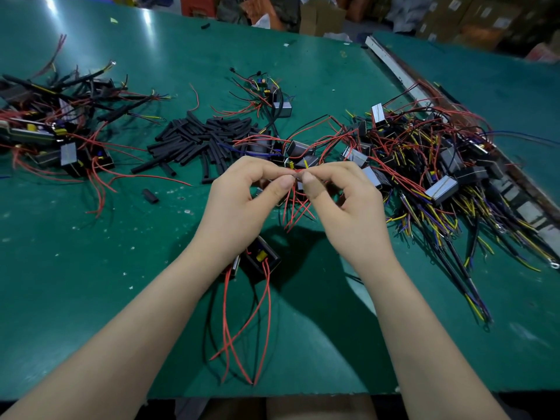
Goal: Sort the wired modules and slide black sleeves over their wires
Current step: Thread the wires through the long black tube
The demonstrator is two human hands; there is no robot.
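Both hands meet above the green table (91,268): the left hand (242,198) and right hand (342,201) each pinch thin red wires (295,207) between thumb and fingertips. A wired module (260,262) lies under the left wrist. Black sleeves (200,140) are heaped just beyond, and tangled modules (439,165) are piled to the right.

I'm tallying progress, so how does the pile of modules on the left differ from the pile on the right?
The left pile is smaller and looser, with black sleeves already on several wires. The right pile is larger and densely tangled, with bare yellow and blue wires showing. Both hold boxy modules with red wires on the green table.
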